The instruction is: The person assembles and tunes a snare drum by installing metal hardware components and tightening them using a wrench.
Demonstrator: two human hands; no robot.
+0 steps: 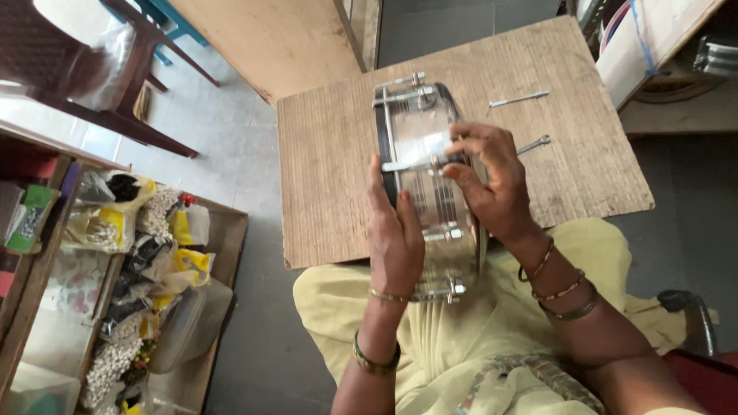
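Both hands, left hand (396, 230) and right hand (492, 180), clasp metal drum (423, 154).

A small workshop: wooden workboard (330, 154), metal rods (520, 98), crate of bagged parts (219, 230)

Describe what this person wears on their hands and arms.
Both forearms are bare, with no sleeves or gloves. The left hand has a thin gold bangle and a green-and-gold bangle further up. The right hand has several thin gold and beaded bangles at the wrist. No rings can be made out.
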